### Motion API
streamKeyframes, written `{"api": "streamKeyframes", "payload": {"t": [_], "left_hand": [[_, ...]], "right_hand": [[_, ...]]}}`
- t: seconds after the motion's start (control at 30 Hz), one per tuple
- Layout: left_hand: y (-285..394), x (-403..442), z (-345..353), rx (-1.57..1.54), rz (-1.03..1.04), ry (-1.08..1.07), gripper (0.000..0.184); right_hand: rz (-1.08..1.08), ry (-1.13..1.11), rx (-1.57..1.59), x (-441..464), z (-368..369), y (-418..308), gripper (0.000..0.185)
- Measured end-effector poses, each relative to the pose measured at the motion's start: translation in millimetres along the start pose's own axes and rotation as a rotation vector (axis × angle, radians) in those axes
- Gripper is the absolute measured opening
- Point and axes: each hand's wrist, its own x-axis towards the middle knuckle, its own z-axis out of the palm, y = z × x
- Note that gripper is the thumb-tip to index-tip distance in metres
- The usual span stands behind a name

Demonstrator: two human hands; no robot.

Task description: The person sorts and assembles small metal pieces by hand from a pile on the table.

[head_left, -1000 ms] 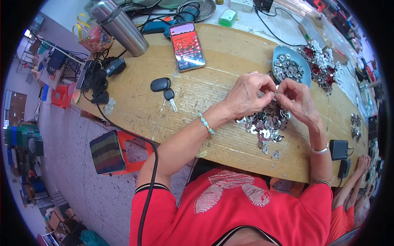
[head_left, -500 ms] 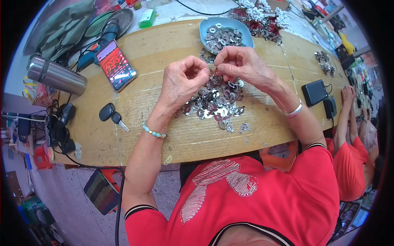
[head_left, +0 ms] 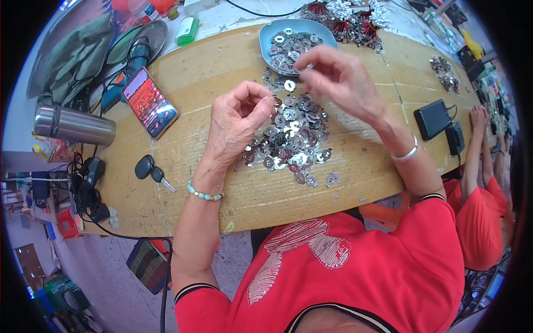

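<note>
A pile of small silvery metal discs lies on the wooden table. At its upper left, my left hand is closed in a pinch, and what sits between the fingertips is too small to name. My right hand is raised over the lower right rim of a blue bowl that holds more of these discs. Its thumb and fingers are bent and apart, smeared a little by motion; nothing can be made out between them. One disc lies just below the bowl.
A phone, a steel flask and keys lie on the left. Black boxes with a cable are at the right, near another person's hands. Beaded red and white pieces stand behind the bowl.
The view has swung, so the table things shifted left. My hands, earlier together over the pile, have parted; the right one moved up toward the bowl and its fingers opened.
</note>
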Motion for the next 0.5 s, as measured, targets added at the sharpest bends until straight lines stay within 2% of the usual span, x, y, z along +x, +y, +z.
{"api": "streamKeyframes", "payload": {"t": [0.13, 0.17, 0.27, 0.33, 0.47, 0.5], "left_hand": [[0, 1, 3, -0.053, 0.034, 0.008, 0.013], [-1, 1, 4, -0.049, 0.043, 0.000, 0.013], [-2, 0, 7, -0.016, 0.061, -0.018, 0.013], [-3, 0, 7, 0.039, 0.056, -0.022, 0.012], [-1, -2, 11, 0.357, 0.205, 0.052, 0.009], [3, -2, 11, 0.428, 0.245, 0.050, 0.009]], "right_hand": [[0.018, -0.135, 0.072, -14, 16, -1, 0.016], [-0.004, -0.111, 0.091, -15, 20, 0, 0.015], [0.110, -0.219, 0.175, -16, 18, 2, 0.013], [0.112, -0.201, 0.169, -16, 19, 2, 0.012], [0.098, -0.120, 0.118, -6, 6, 9, 0.012], [0.070, -0.016, 0.107, -2, 3, 11, 0.013]]}}
